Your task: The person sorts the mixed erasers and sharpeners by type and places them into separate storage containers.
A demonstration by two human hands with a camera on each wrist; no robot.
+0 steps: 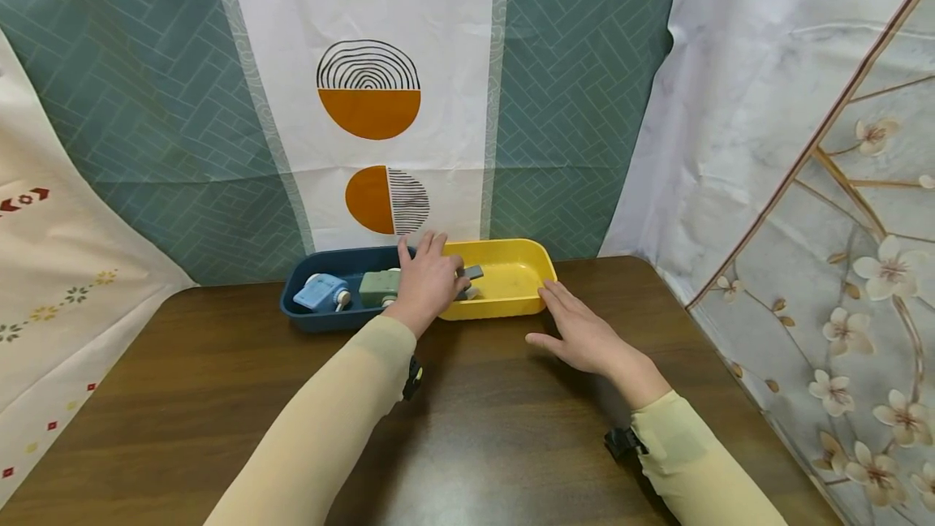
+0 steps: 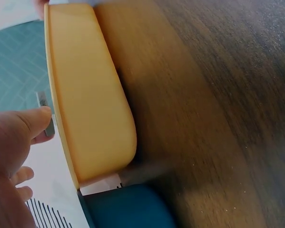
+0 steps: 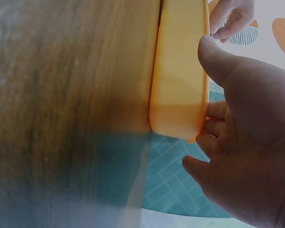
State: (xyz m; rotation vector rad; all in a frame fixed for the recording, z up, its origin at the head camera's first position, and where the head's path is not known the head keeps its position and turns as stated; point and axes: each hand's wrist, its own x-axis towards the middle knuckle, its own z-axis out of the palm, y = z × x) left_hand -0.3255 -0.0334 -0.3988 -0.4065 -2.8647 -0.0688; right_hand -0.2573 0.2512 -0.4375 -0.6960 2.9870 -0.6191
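My left hand [image 1: 429, 282] reaches over the left end of a yellow tray [image 1: 522, 274] and pinches a small grey toy piece [image 1: 474, 272] between thumb and finger. The left wrist view shows the grey piece [image 2: 49, 127] just above the tray's rim; the palm hides part of it in the head view. My right hand [image 1: 584, 335] has its fingers extended, with the fingertips at the tray's right end. Beside the yellow tray, a dark blue tray [image 1: 349, 264] contains a light blue toy [image 1: 321, 292] and a green toy [image 1: 378, 287], both with white round parts.
Both trays stand end to end along the back of a brown wooden table [image 1: 467, 445]. A patterned cloth [image 1: 570, 104] hangs right behind them. Floral cloth [image 1: 825, 307] borders the table on the right, cream cloth [image 1: 66, 307] on the left.
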